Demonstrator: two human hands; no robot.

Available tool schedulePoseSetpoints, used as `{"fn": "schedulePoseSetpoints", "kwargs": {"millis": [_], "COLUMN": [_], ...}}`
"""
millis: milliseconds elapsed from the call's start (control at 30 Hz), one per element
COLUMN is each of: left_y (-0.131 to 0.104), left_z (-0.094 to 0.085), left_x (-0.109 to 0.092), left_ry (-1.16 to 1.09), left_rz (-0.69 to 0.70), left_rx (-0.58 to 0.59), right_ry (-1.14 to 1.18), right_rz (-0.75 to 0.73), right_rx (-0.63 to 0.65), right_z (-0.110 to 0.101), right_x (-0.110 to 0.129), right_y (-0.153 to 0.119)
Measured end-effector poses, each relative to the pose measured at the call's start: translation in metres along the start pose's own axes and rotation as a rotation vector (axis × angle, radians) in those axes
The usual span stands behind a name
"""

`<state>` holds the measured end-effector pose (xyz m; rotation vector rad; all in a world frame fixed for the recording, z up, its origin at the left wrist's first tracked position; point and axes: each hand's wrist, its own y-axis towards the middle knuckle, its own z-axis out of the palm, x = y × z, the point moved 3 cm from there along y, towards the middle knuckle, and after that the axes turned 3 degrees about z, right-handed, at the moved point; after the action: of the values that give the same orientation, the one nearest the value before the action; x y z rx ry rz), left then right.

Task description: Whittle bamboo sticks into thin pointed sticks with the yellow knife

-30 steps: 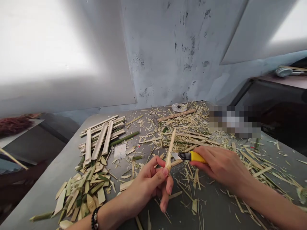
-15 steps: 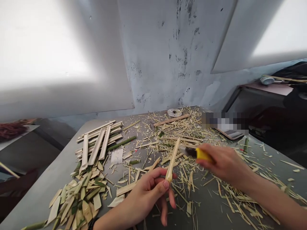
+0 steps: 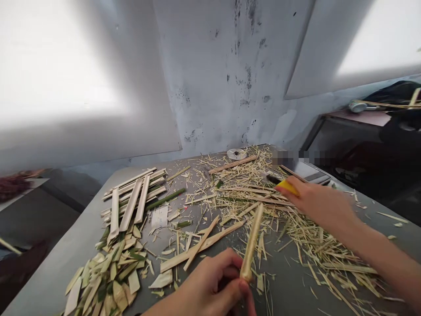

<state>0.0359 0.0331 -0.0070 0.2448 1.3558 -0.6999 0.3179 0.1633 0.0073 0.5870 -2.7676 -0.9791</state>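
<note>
My left hand (image 3: pixel 213 281), low in the middle of the view, pinches the lower end of a pale bamboo strip (image 3: pixel 252 241) that points up and away from me. Farther right, my right hand (image 3: pixel 315 202) is closed around the yellow handle of a utility knife (image 3: pixel 285 186). Its blade end points left over the shavings, apart from the strip. Bamboo shavings (image 3: pixel 305 237) lie thick on the table beneath and beside both hands. Two longer bamboo strips (image 3: pixel 200 250) cross just beyond my left hand.
A stack of split bamboo pieces (image 3: pixel 134 199) and a heap of offcuts (image 3: pixel 108 276) take up the table's left side. At the back lie a hammer (image 3: pixel 233 164) and a wire spool (image 3: pixel 237 154). A tablet-like device (image 3: pixel 311 173) rests beyond my right hand.
My left hand has moved down and right with the strip. The knife in my right hand has gone up and right, farther from the strip. The view has shifted slightly.
</note>
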Motion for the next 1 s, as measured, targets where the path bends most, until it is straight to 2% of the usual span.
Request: {"fn": "schedulePoseSetpoints", "kwargs": {"millis": [67,133,333,433,500,567,633,733,833,900,1000], "left_y": [0.000,0.001,0.007,0.009,0.010,0.009,0.008,0.005,0.004,0.004,0.007], "left_z": [0.001,-0.001,-0.006,-0.007,-0.008,-0.009,-0.007,0.000,0.004,0.003,-0.003], "left_x": [-0.001,-0.003,-0.001,0.001,0.002,0.002,0.003,0.008,0.012,0.012,0.009], "left_ry": [0.014,0.013,0.006,0.015,0.022,0.027,0.034,0.045,0.052,0.045,0.015], "left_rz": [0.005,0.020,0.054,0.064,0.064,0.059,0.040,-0.001,-0.014,-0.009,0.018], "left_rx": [-0.038,-0.069,-0.127,-0.166,-0.184,-0.200,-0.197,-0.164,-0.165,-0.175,-0.178], "right_ry": [0.004,0.067,0.322,0.350,0.324,0.280,0.213,0.069,-0.005,0.042,0.207], "right_rz": [0.058,0.036,-0.303,-0.377,-0.370,-0.336,-0.265,-0.063,0.095,0.099,-0.055], "right_rx": [-0.036,-0.033,0.143,0.208,0.233,0.238,0.221,0.147,0.079,0.081,0.178], "right_z": [-0.010,-0.017,-0.016,-0.013,-0.008,-0.003,0.004,0.006,-0.002,-0.007,-0.010], "right_x": [-0.013,-0.009,0.056,0.077,0.083,0.082,0.068,0.026,-0.012,-0.016,0.015], "right_y": [0.003,0.003,-0.017,-0.028,-0.032,-0.033,-0.027,-0.011,0.001,0.001,-0.007]}}
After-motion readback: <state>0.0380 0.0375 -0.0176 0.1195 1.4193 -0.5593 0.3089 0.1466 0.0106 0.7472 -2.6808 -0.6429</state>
